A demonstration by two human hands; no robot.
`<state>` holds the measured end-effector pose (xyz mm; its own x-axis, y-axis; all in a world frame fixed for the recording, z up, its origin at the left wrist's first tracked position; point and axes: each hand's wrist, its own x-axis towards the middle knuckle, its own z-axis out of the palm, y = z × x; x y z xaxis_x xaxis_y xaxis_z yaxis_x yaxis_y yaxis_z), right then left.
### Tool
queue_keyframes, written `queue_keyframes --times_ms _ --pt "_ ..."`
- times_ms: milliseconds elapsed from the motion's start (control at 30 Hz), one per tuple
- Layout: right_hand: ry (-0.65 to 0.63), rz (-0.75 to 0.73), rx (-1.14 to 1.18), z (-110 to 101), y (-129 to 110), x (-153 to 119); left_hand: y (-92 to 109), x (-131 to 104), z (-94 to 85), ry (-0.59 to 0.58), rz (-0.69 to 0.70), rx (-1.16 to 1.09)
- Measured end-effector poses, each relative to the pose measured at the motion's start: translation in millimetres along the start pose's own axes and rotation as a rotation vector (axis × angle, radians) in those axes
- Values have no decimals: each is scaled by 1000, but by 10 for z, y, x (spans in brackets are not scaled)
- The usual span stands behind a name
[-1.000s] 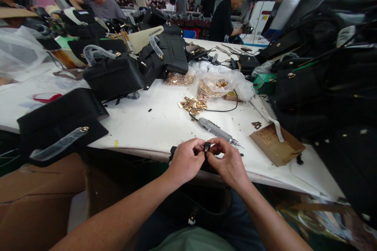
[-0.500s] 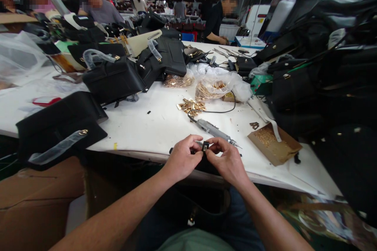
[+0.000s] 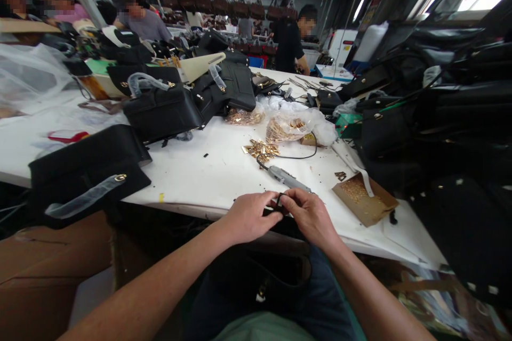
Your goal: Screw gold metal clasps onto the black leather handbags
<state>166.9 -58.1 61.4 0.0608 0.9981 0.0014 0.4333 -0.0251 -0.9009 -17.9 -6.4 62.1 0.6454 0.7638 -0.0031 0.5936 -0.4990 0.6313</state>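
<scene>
Head view, left hand: our left hand [image 3: 250, 218] is partly curled at the desk [image 3: 192, 176] edge, its thumb and forefinger parted at the tips; we cannot tell whether it grips anything.
Right hand: our right hand [image 3: 310, 216] is nearly closed, thumb and forefinger pinching the black strap-like piece.
Black strap-like piece: we see this piece [image 3: 279, 200] between the two hands, at the fingertips; where its lower end leads is hidden.
Just changed: a pale square face showed on the piece half a second ago; now we see only a thin dark edge. We take this to mean it has been turned in our fingers, so the work is still on its angle.
Electric screwdriver: it [image 3: 286, 177] lies just beyond the right hand, which now covers its tip; neither of our hands holds it.
Gold-coloured fittings: a loose pile [image 3: 260, 149] lies beyond both hands, behind the screwdriver.
Cardboard tray: to the right of our right hand, the tray [image 3: 372, 217] holds small gold-coloured parts.
Black handbag: well left of our left hand, one [image 3: 88, 162] lies with its handle wrapped in plastic.
</scene>
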Motion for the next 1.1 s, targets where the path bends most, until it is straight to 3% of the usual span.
queue_keyframes --times_ms 133,233,367,467,600,733,867,967,1100 --pt "-234 125 252 31 -25 -180 110 -253 -134 -201 55 128" --pt "-340 248 402 100 43 -368 131 -400 -106 -362 4 -83" --pt "-363 334 431 212 215 -502 -28 -442 86 -559 -162 -371" --pt "-343 337 427 256 355 -393 -205 -327 215 -498 -190 -384" --pt "-330 337 394 246 464 -44 -361 -64 255 -356 -201 -280" --pt "-382 373 318 207 478 288 -390 96 232 -170 -246 -112" --pt "-408 398 269 187 501 489 -345 106 266 -13 -241 38" --pt "-395 409 240 196 536 576 -317 67 332 71 -151 164" --pt "-373 419 191 221 582 646 -320 -60 426 144 95 396"
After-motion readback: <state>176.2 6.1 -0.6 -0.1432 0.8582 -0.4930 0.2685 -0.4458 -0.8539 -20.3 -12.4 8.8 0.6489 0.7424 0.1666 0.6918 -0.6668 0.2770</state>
